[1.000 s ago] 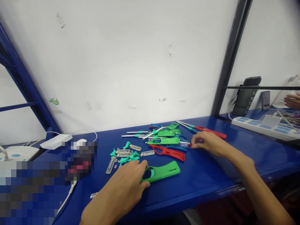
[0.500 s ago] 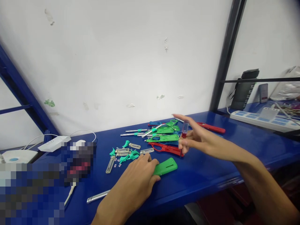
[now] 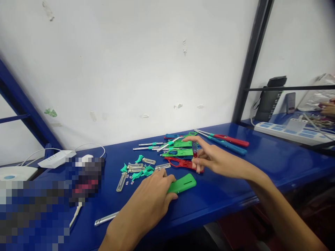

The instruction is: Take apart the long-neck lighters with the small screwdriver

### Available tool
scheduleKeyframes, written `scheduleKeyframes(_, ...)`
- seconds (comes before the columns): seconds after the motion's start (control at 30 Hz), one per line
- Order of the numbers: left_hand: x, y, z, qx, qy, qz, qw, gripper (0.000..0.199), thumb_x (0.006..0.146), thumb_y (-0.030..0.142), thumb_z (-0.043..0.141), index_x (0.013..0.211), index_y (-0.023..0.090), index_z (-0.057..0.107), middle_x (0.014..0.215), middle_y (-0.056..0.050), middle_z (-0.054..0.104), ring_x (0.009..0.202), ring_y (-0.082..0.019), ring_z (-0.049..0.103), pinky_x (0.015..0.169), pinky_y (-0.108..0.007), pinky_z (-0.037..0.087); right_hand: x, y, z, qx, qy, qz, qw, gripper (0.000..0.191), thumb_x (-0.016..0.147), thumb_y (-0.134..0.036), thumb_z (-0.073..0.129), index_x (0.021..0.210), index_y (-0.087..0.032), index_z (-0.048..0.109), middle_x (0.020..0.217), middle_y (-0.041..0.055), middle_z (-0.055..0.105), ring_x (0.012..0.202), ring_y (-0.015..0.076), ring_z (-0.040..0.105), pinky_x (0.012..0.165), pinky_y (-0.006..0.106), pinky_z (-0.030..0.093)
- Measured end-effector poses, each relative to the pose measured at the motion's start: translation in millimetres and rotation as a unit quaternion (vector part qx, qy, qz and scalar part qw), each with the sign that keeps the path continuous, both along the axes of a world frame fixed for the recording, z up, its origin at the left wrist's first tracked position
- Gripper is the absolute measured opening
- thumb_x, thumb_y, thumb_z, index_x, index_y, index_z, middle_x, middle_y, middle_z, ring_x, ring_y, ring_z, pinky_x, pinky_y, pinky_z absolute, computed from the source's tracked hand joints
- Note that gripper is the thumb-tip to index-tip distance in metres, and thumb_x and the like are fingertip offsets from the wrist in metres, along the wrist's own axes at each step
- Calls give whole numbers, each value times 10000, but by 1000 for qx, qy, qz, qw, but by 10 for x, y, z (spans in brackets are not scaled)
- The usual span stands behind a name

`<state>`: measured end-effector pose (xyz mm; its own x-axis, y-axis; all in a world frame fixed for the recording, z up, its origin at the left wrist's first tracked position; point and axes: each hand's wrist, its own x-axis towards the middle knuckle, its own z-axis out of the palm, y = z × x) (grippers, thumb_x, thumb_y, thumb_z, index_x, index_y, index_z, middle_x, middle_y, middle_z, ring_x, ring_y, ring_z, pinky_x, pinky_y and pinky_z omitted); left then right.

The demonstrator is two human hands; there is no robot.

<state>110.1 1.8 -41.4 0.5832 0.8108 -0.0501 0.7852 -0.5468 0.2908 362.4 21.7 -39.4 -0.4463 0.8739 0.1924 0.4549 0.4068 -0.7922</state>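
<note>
My left hand (image 3: pixel 154 193) is closed on a green utility lighter (image 3: pixel 186 182) lying on the blue table. A metal tube (image 3: pixel 106 219) sticks out to the left from under my left wrist and seems to belong to it. In my right hand (image 3: pixel 209 157) is a small screwdriver (image 3: pixel 194 149) with a clear and red handle, held upright above and behind the green lighter. Its tip is hard to make out. Just behind my right hand lies a red lighter shell half (image 3: pixel 180 162), and farther back are green shell halves (image 3: pixel 183 152) with metal tubes.
Clear fuel tanks (image 3: pixel 121 182) and teal triggers (image 3: pixel 137 175) are scattered left of centre. A red lighter (image 3: pixel 232 140) and a blue lighter (image 3: pixel 230 146) lie at the back right. White power strips (image 3: pixel 56 158) stand at left and right (image 3: pixel 277 129). Another person's hand (image 3: pixel 328 107) shows at far right.
My right hand has moved left with the screwdriver, closer to the green lighter, uncovering the blue lighter behind. My left hand keeps its hold. The view has shifted slightly.
</note>
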Motion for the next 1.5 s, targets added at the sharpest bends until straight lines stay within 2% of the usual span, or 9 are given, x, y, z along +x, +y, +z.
scheduleKeyframes(0.2, -4, -9, -1, 0, 2, 0, 1000, 321, 1005, 266, 609, 1316, 212, 670, 1226, -118, 649, 1158, -317, 629, 1003, -486, 508, -27, -18, 47, 6, 33, -14, 999, 472, 1053, -343, 512, 1473, -335, 299, 875, 13, 729, 810, 225, 739, 757, 388, 611)
scheduleKeyframes(0.47, -5, 11, -18, 3, 0, -2, 1000, 320, 1006, 276, 606, 1311, 215, 676, 1230, -123, 649, 1173, -322, 624, 1016, -490, 502, -68, -9, 31, 10, 12, 14, 1000, 509, 1062, -339, 494, 1514, -324, 260, 837, 0, 720, 800, 218, 727, 766, 373, 586)
scheduleKeyframes(0.6, -16, 14, -36, 11, -9, -7, 1000, 318, 1007, 274, 600, 1311, 220, 675, 1224, -116, 650, 1171, -315, 626, 1021, -495, 504, -88, -29, 45, 66, -11, -8, 998, 445, 1027, -425, 570, 1435, -338, 415, 1035, 35, 707, 882, 221, 689, 766, 361, 563)
scheduleKeyframes(0.67, -11, 11, -28, 11, -9, -6, 1000, 318, 1006, 273, 607, 1311, 219, 677, 1219, -115, 650, 1165, -311, 630, 1020, -491, 506, -115, -24, 58, 107, -6, -30, 994, 325, 1017, -458, 584, 1313, -331, 540, 1143, 40, 678, 941, 217, 662, 776, 346, 546)
scheduleKeyframes(0.77, 1, 10, -10, 2, 8, 3, 1000, 312, 1006, 265, 614, 1304, 209, 683, 1214, -122, 651, 1167, -312, 631, 1025, -490, 505, -155, 4, 71, 160, 36, -58, 985, 167, 1025, -435, 581, 1084, -298, 657, 1122, 18, 673, 962, 196, 635, 783, 313, 523)
scheduleKeyframes(0.87, 7, 13, -4, 3, 11, -1, 1000, 298, 1010, 276, 614, 1290, 205, 688, 1227, -126, 649, 1173, -313, 630, 1035, -494, 500, -178, 34, 61, 189, 69, -59, 978, 90, 987, -371, 663, 1010, -291, 696, 1034, -1, 682, 926, 180, 632, 791, 299, 515)
scheduleKeyframes(1.07, 53, -20, 54, -9, 35, 6, 999, 236, 1027, 251, 581, 1209, 171, 708, 1227, -136, 651, 1180, -311, 629, 1028, -473, 500, -280, 69, 2, 234, 78, -92, 965, 69, 941, -315, 729, 991, -270, 715, 944, -5, 670, 803, 164, 627, 778, 310, 518)
scheduleKeyframes(1.27, 80, -53, 89, -8, 42, 10, 999, 241, 1018, 228, 591, 1212, 149, 710, 1254, -153, 646, 1204, -323, 621, 1042, -478, 491, -392, 63, -6, 272, 21, -150, 950, 57, 950, -299, 719, 961, -253, 687, 921, -1, 641, 733, 153, 629, 719, 314, 518)
scheduleKeyframes(1.5, 68, -26, 51, -5, 35, 8, 999, 225, 1018, 230, 592, 1189, 159, 721, 1262, -147, 648, 1205, -312, 624, 1054, -477, 488, -357, 56, 17, 211, 41, -158, 964, 100, 935, -362, 725, 948, -270, 688, 968, 7, 678, 825, 186, 649, 704, 313, 533)
